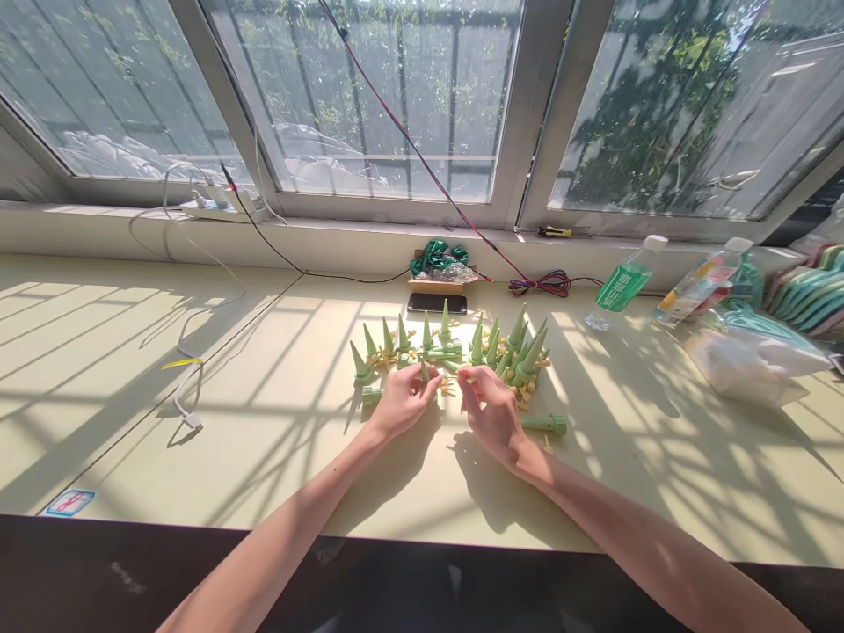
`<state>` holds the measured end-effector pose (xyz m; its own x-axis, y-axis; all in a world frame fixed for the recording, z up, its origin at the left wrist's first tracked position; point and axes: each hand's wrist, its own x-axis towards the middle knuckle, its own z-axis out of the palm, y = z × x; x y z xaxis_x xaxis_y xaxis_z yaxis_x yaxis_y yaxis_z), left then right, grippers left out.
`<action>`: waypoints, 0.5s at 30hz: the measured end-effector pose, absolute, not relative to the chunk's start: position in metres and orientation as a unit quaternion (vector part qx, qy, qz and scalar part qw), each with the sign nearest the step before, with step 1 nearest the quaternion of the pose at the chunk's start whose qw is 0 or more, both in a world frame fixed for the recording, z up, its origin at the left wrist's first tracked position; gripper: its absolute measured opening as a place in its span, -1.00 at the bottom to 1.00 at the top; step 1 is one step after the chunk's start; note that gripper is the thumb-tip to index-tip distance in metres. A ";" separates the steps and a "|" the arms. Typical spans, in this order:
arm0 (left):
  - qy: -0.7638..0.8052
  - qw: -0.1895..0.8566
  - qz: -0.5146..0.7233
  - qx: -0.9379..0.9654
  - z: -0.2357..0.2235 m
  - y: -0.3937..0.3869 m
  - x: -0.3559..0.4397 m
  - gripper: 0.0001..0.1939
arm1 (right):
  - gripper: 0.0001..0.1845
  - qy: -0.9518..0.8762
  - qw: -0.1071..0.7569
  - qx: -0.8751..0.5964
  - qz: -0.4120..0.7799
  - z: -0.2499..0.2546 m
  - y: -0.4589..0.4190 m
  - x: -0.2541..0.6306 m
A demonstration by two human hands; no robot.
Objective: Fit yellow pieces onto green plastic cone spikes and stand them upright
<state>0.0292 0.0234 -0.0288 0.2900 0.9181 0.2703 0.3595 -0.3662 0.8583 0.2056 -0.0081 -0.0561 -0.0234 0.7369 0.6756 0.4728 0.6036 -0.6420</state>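
Observation:
My left hand (401,403) is closed around a small green cone (425,373), whose tip points up between thumb and fingers. Just to its right, my right hand (491,411) pinches what looks like a small yellow piece (456,378); its shape is too small to make out. Several green cones (388,336) stand upright on the table behind my left hand, with little yellow pieces among them. A denser cluster of green cones (527,356) stands and leans behind my right hand. Beside my right wrist lies a green tube with a wider end (546,425).
Behind the cones lie a black phone (436,303) and a small cardboard box (443,283) holding green material. A water bottle (623,283), another bottle (702,283) and a white bag (745,365) stand right. A white cable (191,420) lies left on the pale table (264,475).

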 end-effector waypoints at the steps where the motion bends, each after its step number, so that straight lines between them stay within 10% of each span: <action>1: 0.438 0.359 0.406 0.717 -0.028 0.023 0.029 -0.69 | -0.83 -0.707 0.550 -0.429 0.118 -0.056 -0.008 0.206; 15: 0.444 0.449 0.434 0.643 -0.021 0.020 0.030 -0.61 | -0.83 -0.741 0.508 -0.421 0.126 -0.056 -0.008 0.207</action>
